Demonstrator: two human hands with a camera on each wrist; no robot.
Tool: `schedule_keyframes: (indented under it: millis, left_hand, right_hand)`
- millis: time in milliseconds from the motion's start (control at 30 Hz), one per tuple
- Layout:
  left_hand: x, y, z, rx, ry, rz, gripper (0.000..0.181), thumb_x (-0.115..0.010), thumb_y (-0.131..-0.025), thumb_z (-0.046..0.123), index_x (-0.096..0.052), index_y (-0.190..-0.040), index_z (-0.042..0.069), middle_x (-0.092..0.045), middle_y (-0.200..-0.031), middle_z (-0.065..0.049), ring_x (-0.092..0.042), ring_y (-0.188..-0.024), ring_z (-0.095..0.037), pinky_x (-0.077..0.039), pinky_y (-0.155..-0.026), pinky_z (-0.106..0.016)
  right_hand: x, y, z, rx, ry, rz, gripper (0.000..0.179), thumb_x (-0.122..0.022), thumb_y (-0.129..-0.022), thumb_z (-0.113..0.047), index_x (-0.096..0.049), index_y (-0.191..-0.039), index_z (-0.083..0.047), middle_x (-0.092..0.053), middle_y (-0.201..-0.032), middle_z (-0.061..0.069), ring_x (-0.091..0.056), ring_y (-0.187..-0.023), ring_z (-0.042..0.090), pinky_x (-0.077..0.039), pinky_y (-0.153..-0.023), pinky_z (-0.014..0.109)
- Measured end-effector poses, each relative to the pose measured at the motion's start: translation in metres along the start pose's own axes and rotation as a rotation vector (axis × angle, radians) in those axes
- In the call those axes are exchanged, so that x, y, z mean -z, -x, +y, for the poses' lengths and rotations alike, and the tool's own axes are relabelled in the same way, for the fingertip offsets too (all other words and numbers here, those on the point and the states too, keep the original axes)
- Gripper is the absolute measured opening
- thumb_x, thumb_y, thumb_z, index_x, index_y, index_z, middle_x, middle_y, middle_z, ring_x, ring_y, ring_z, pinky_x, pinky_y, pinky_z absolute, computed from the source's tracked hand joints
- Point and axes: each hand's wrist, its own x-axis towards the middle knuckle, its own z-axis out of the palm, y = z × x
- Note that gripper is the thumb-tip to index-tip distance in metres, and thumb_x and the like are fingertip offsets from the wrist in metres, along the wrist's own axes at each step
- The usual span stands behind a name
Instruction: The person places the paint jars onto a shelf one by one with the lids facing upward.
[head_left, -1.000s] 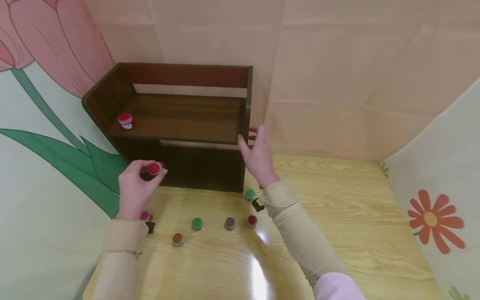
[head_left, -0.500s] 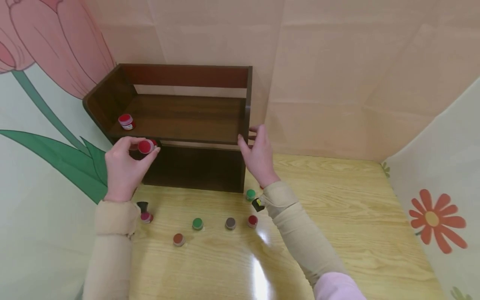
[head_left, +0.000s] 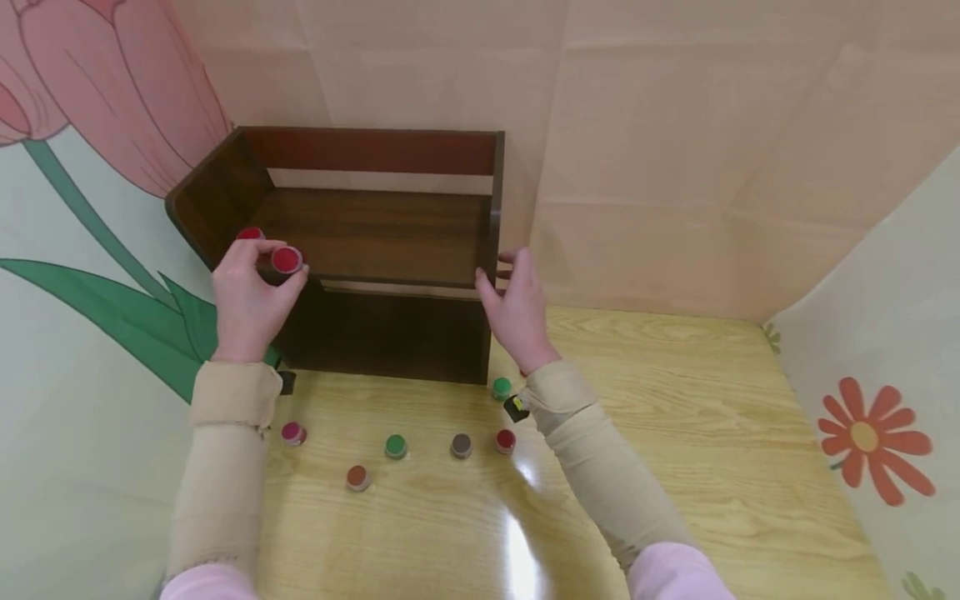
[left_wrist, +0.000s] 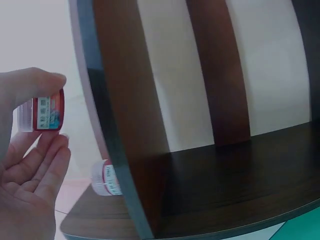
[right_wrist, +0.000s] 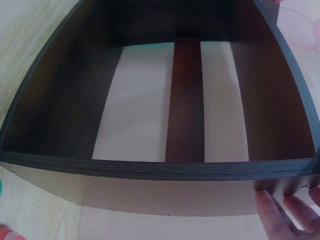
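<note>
My left hand (head_left: 246, 304) pinches a small red-lidded jar (head_left: 287, 259) between thumb and fingers, at the front edge of the upper board of a dark wooden shelf (head_left: 390, 237). In the left wrist view the held jar (left_wrist: 49, 111) lies sideways, its printed label showing. Another red-lidded jar (head_left: 251, 233) stands on the upper board's left end, partly hidden behind my left hand. My right hand (head_left: 519, 315) grips the shelf's right side panel, thumb at the front edge. In the right wrist view its fingers (right_wrist: 274, 212) press the panel's outer face.
On the wooden table (head_left: 675, 433) before the shelf stand several small jars: magenta (head_left: 292, 432), brown (head_left: 357, 477), green (head_left: 395, 446), grey (head_left: 461, 445), red (head_left: 506, 441) and another green one (head_left: 501, 388) near the right sleeve. Patterned cloth (head_left: 900, 333) hangs at both sides.
My left hand has lifted the pinched jar from in front of the lower compartment up to the upper board, shifting slightly left overall. The right hand has stayed on the side panel.
</note>
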Motion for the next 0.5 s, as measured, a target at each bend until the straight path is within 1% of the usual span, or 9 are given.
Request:
schedule_keyframes:
  millis: [267,433,500]
  left_hand:
    - [-0.015,-0.01,-0.01,0.048,0.01,0.008,0.039,-0.081,-0.088,0.019,-0.065,-0.117,-0.002,-0.064,-0.115,-0.019,-0.058,-0.105,-0.033,-0.05,-0.099,-0.045]
    - [-0.022,-0.014,-0.015,0.036,-0.007,0.039,0.038,-0.079,-0.09,0.02,-0.066,-0.114,-0.006,-0.064,-0.112,-0.022,-0.058,-0.104,-0.037,-0.048,-0.1,-0.048]
    - [-0.025,-0.015,-0.016,0.03,-0.012,0.046,0.037,-0.078,-0.091,0.02,-0.066,-0.113,-0.007,-0.064,-0.111,-0.024,-0.058,-0.104,-0.039,-0.047,-0.099,-0.05]
  right_hand:
    - [-0.001,0.0,0.001,0.003,-0.005,0.013,0.037,-0.067,-0.098,-0.022,-0.048,-0.123,-0.001,-0.058,-0.124,0.018,-0.065,-0.104,0.03,-0.059,-0.082,0.042]
    - [-0.001,0.0,0.001,0.005,-0.02,0.011,0.038,-0.067,-0.098,-0.021,-0.048,-0.123,0.0,-0.057,-0.125,0.019,-0.065,-0.104,0.032,-0.059,-0.082,0.046]
    - [-0.001,0.0,0.001,0.001,-0.026,0.01,0.038,-0.067,-0.098,-0.021,-0.048,-0.123,0.001,-0.057,-0.124,0.018,-0.065,-0.105,0.032,-0.059,-0.082,0.045]
